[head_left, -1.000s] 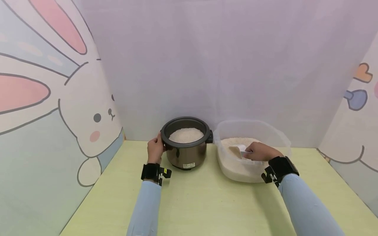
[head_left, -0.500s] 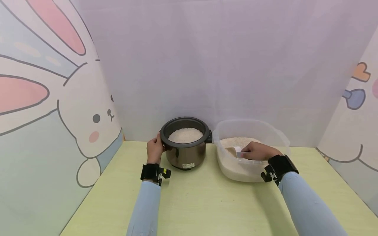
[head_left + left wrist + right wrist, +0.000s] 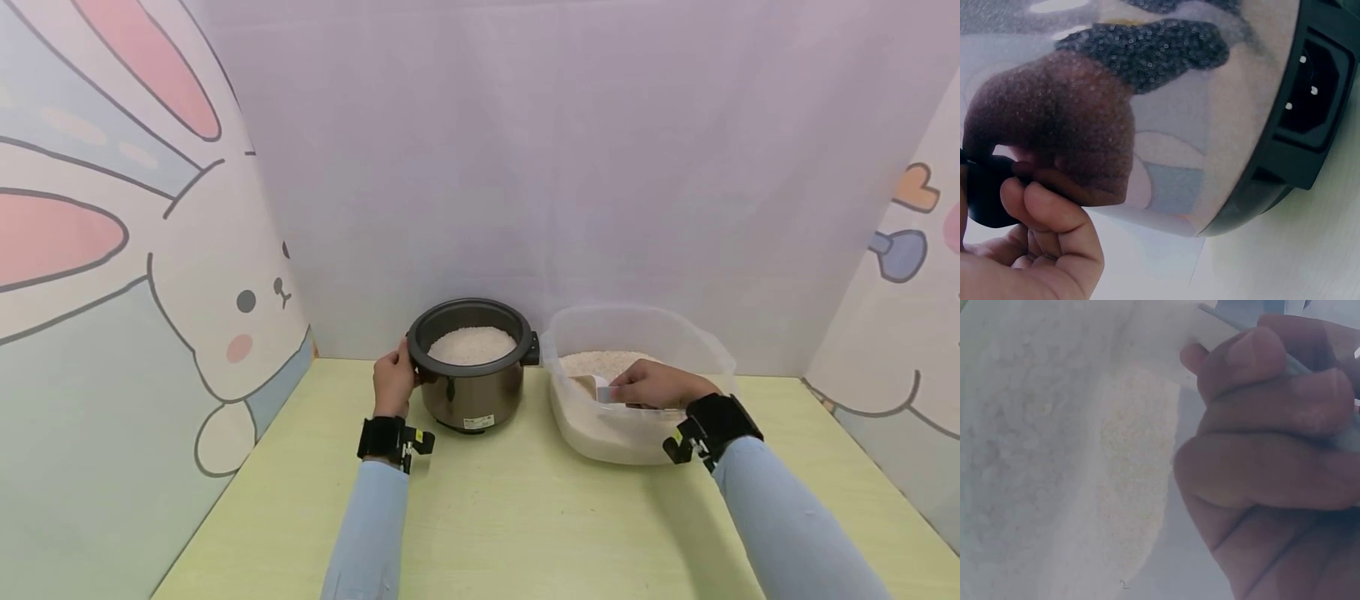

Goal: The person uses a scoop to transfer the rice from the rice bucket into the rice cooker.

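A brown rice cooker (image 3: 472,398) with a black rim stands uncovered, white rice (image 3: 472,345) inside its pot. At its left side my left hand (image 3: 393,383) grips the black side handle (image 3: 988,194), fingers curled round it in the left wrist view. To the right is a clear plastic tub (image 3: 622,323) of rice (image 3: 600,362). My right hand (image 3: 660,385) reaches into that tub and holds a white scoop (image 3: 606,394) by its handle. The scoop's head sits down at the rice, partly hidden by the tub's front wall.
A pale green table (image 3: 510,517) carries both vessels, close to the lilac backdrop (image 3: 480,167). Printed rabbit panels (image 3: 217,317) flank the table. The cooker's power socket (image 3: 1313,90) shows in the left wrist view.
My right hand has pushed the scoop slightly left and lower into the rice, so less of its head shows. My left hand and the cooker have not moved.
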A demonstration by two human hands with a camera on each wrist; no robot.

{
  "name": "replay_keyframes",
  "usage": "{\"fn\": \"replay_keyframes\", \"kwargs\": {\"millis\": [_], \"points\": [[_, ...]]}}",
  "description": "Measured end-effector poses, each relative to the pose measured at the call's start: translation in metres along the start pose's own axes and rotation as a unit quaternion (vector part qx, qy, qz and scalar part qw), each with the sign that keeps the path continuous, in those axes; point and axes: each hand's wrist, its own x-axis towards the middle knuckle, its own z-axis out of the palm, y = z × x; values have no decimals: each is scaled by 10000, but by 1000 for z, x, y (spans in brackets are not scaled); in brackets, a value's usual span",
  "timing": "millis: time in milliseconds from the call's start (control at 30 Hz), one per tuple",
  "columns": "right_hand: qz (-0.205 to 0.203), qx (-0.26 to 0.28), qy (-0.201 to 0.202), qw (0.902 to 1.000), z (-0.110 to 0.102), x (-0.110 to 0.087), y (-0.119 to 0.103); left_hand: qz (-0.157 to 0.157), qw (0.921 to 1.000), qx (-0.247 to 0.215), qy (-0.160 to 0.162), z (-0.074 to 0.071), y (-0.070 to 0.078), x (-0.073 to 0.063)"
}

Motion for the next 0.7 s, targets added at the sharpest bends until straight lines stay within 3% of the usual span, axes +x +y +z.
{"fn": "replay_keyframes", "kwargs": {"millis": [367, 700], "points": [[73, 1051, -37, 9944, -2, -5, 1, 19, 10000, 27, -35, 0, 0, 0], [110, 1625, 184, 9865, -3, -8, 1, -9, 10000, 28, -15, -1, -1, 0]]}}
